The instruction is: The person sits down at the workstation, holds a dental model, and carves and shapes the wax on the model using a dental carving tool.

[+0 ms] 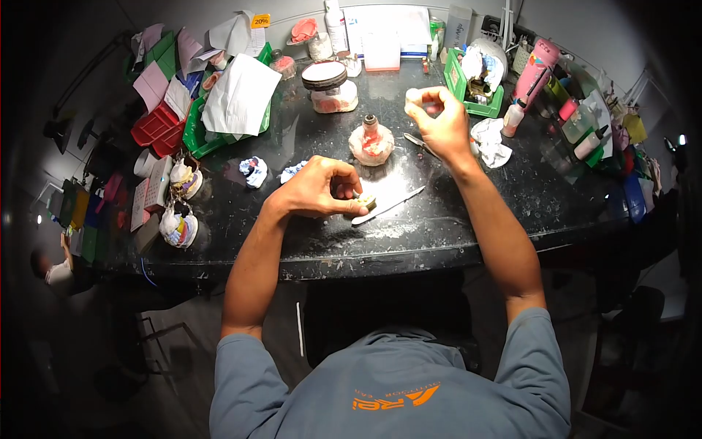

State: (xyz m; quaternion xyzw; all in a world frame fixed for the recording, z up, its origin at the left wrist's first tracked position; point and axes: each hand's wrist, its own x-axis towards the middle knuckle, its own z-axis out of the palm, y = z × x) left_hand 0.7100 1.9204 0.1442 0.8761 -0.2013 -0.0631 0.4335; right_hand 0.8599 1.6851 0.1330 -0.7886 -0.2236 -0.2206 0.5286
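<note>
Low over the bench, my left hand [322, 189] pinches a small yellowish-and-dark piece [365, 199] between thumb and fingers; it may be a dental piece, but it is too small to name surely. Just beside it lies a white-bladed slim tool [389, 205], flat on the bench. My right hand [441, 123] is raised farther back, its thumb and index finger closed on a small whitish translucent piece [412, 96]. Between the hands stands a round, pink-stained glass spirit burner [372, 146] with a dark neck; I see no flame. A thin carving tool [422, 146] lies below my right hand.
Dental models [179, 225] stand at the left, near crumpled blue-white wads [253, 173]. A lidded jar [330, 88] stands behind the burner. Green bins [484, 107] and a pink bottle [537, 69] are at the right. Another person [58, 271] is at far left.
</note>
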